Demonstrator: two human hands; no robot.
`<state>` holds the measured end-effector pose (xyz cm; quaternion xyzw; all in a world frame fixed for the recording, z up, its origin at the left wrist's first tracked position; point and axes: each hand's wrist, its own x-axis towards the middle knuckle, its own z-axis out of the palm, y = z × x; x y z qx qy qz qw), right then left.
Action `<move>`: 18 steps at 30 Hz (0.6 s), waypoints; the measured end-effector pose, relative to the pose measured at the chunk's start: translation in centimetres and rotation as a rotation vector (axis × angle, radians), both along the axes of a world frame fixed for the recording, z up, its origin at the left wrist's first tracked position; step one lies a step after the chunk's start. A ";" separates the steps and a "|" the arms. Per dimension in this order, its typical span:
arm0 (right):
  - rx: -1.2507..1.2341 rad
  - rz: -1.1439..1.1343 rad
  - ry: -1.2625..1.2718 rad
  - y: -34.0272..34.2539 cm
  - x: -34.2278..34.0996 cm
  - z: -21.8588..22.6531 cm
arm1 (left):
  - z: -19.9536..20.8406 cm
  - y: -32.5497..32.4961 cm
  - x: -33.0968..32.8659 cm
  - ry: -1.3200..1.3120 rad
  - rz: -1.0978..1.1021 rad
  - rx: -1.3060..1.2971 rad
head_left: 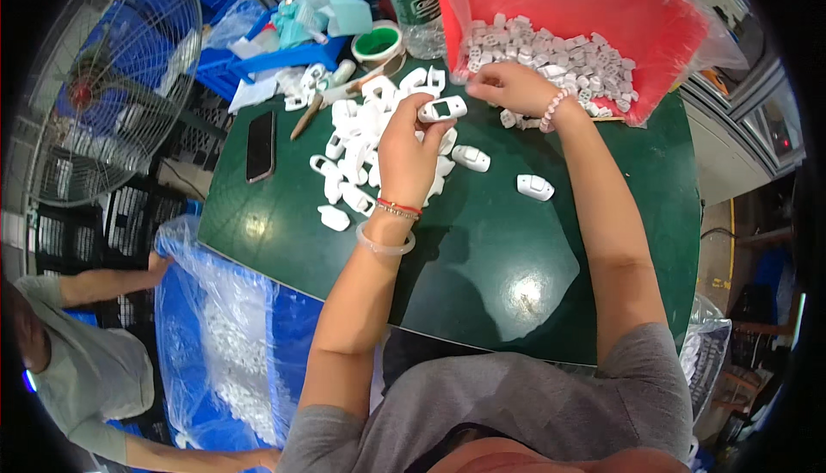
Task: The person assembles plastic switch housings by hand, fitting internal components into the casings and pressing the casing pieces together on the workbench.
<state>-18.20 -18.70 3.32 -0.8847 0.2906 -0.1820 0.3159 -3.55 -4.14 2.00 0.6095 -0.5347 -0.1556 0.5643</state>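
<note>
Head view
Torso: grey short-sleeved shirt [533, 404] at the lower edge, both bare forearms rising from it over the table.
Table: dark green glossy tabletop [516, 249], with light glare near its front edge.
Left hand: left hand [404, 150] is raised above the table centre, fingers curled narrowly around a white oblong plastic housing with a dark window [442, 109] — held at the fingertips, clear of the table. Clear bangle and red cord bracelet sit on the wrist.
Right hand: right hand [509, 86] lies at the mouth of the red bin, fingers bent and pinched down among the small parts; what they grip cannot be told. Pink bead bracelet circles the wrist.
Small parts: heap of small white plastic clips [559, 56] spills from a tilted red plastic bin [585, 0] lined with clear film, at the table's far right.
Housings: loose pile of white plastic housings [361, 142] lies just left of the left hand; two lie apart to its right, the farthest one [534, 187] alone.
Phone: black slab phone [260, 145] lies flat, left of the pile.
Far edge: roll of green tape [378, 43] and clear plastic bottle [417, 4].
Left side: standing wire-guard fan [103, 77]; blue crate lined with clear plastic [224, 335] below the table — another person's hand rests on its rim.
</note>
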 end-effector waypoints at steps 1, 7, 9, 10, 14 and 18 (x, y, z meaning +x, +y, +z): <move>-0.126 -0.073 0.208 -0.7 -0.3 -0.7 | 0.3 0.1 -0.1 0.005 0.040 -0.013; -0.479 -0.270 0.469 0.6 0.8 -1.3 | 0.5 0.1 2.5 0.013 0.082 -0.052; -0.549 -0.318 0.465 0.8 0.9 -1.6 | 0.5 0.3 2.5 0.008 0.084 -0.055; -0.558 -0.306 0.467 1.1 1.0 -1.4 | 0.3 0.6 2.5 -0.014 0.074 -0.038; -0.608 -0.258 0.494 1.1 1.2 -1.3 | -0.3 0.2 3.1 -0.004 0.094 -0.157; -0.507 -0.316 0.220 0.9 1.4 -1.1 | -0.8 -0.4 3.4 0.138 0.061 -0.207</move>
